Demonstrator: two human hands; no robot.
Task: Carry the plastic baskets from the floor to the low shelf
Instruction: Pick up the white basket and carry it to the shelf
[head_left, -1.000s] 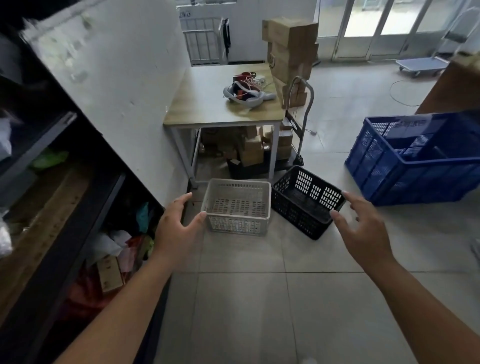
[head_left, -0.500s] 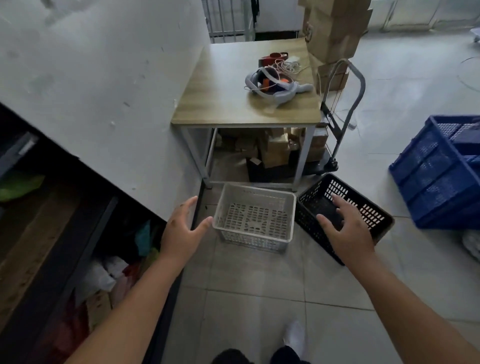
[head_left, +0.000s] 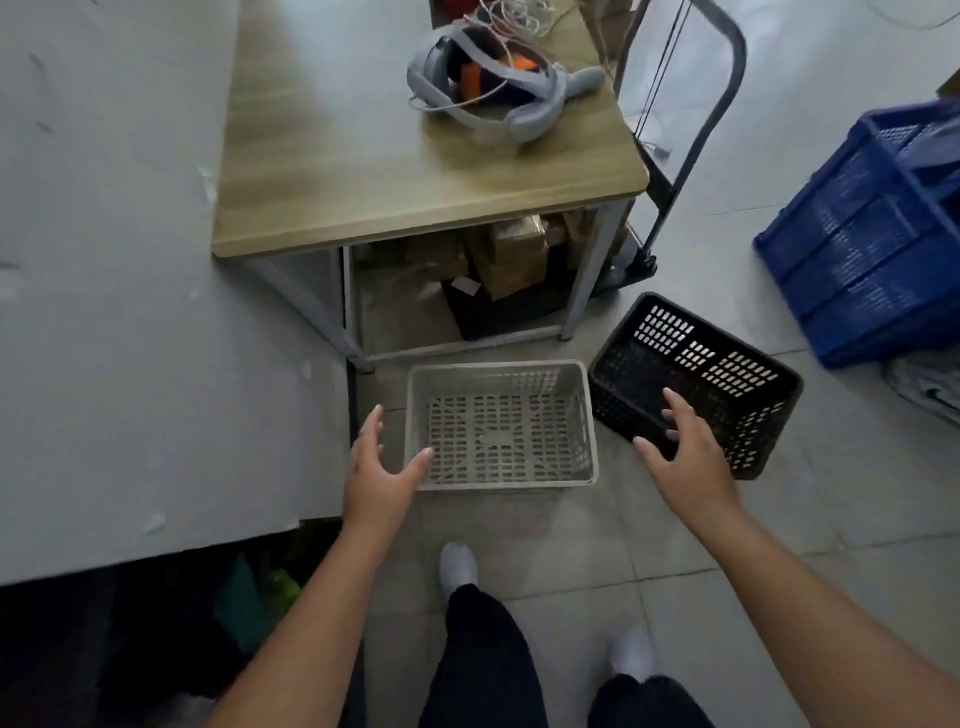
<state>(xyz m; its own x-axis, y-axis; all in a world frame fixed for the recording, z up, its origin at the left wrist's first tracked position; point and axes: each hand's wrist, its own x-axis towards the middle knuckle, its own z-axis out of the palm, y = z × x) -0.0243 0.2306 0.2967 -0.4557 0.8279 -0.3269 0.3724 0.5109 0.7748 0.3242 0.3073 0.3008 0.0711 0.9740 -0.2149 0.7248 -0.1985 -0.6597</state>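
An empty white plastic basket (head_left: 501, 423) sits on the tiled floor in front of a small table. To its right an empty black plastic basket (head_left: 696, 379) lies turned at an angle on the floor. My left hand (head_left: 379, 467) hovers open at the white basket's left near corner, thumb over its rim. Open with fingers spread, my right hand (head_left: 685, 452) is above the near left edge of the black basket. Neither hand grips anything. The shelf unit (head_left: 130, 639) is at the lower left, its dark bays holding clutter.
A wooden-topped table (head_left: 395, 176) with a grey headset (head_left: 483, 88) stands just beyond the baskets, cardboard boxes (head_left: 511, 260) stored beneath. A hand trolley (head_left: 691, 140) leans by the table's right side. A large blue crate (head_left: 878, 234) stands at right. My legs and white shoes are below.
I have stepped closer and tilted my view down. Both hands have reached forward and lower toward the baskets; the right hand now sits over the black basket's edge.
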